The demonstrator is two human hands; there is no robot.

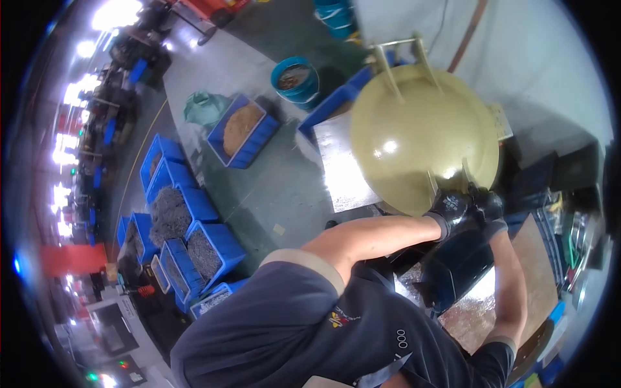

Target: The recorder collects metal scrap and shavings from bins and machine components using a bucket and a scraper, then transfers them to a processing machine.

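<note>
Here, blue crates crowd the floor (272, 194) at about nine o'clock from the person: one crate (169, 216) is heaped with a tangle of grey metal bits; the next crate (213, 249) holds more of the same grey scrap; a further blue crate (242, 129), at ten o'clock, is filled with a brown, sawdust-like heap. A round blue bucket (295, 81) stands at eleven o'clock, with some dark, mixed stuff inside that is too small to make out; a crumpled green bag (204, 107) lies just beside the brown-filled crate.

The big dome-shaped lid (420, 136) sits at one o'clock, above a shiny metal worktop (346, 168); it is a dull olive-yellow, smooth and glossy, with bright glints of light on its curve; thin metal bars stick up from its top, and another short bracket shows near its lower edge.

Both hands wear dark gloves and meet at the lid's lower rim, at about two o'clock. The left hand (453, 210) reaches across from a bare forearm, its fingers curled tight around the fitting at the rim; the right hand (488, 207) lies just beside it, touching it, and its fingers look closed on the same spot, though the gloves blur together there. Below the hands stands a dark bin (453, 268).
</note>
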